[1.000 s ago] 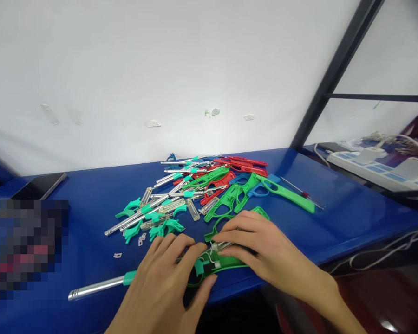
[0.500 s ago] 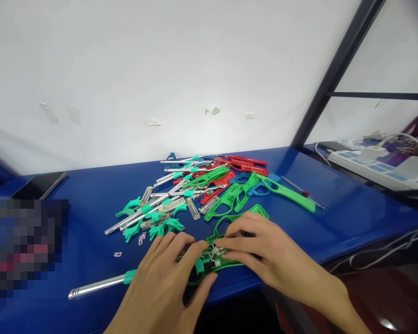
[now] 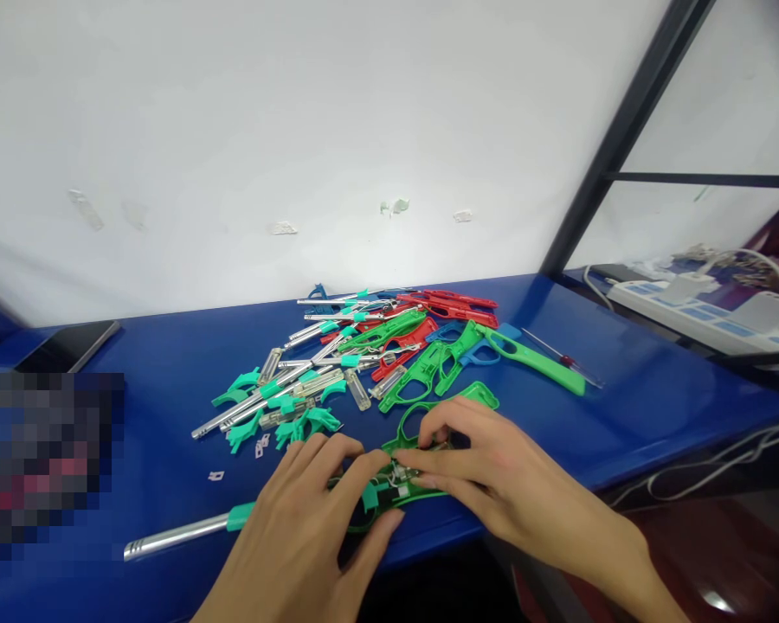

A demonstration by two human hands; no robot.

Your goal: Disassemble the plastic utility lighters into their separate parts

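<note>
An open long-neck lighter lies under both hands, its green half-shell (image 3: 421,496) holding a teal trigger piece (image 3: 371,497), thin wires and small metal parts. Its silver tube (image 3: 182,535) sticks out to the left. My left hand (image 3: 312,510) is wrapped over the tube end of the shell, thumb along the near side. The fingers of my right hand (image 3: 493,454) pinch a small clear and metallic part (image 3: 405,472) at the middle of the shell; fingers partly hide it. Just behind my right hand lies another green shell section (image 3: 402,426) with a ring-shaped guard.
Behind the hands are piled silver tubes (image 3: 247,411), teal triggers (image 3: 308,426), clear fuel tanks (image 3: 357,389), and green and red shells (image 3: 458,303). A screwdriver (image 3: 566,360) lies right of them. A phone (image 3: 71,346) rests left; a power strip (image 3: 668,316) stands beyond the black frame.
My right fingers have shifted slightly over the clear and metallic part, showing more of it. My left hand keeps its hold. The whole view has moved a little.
</note>
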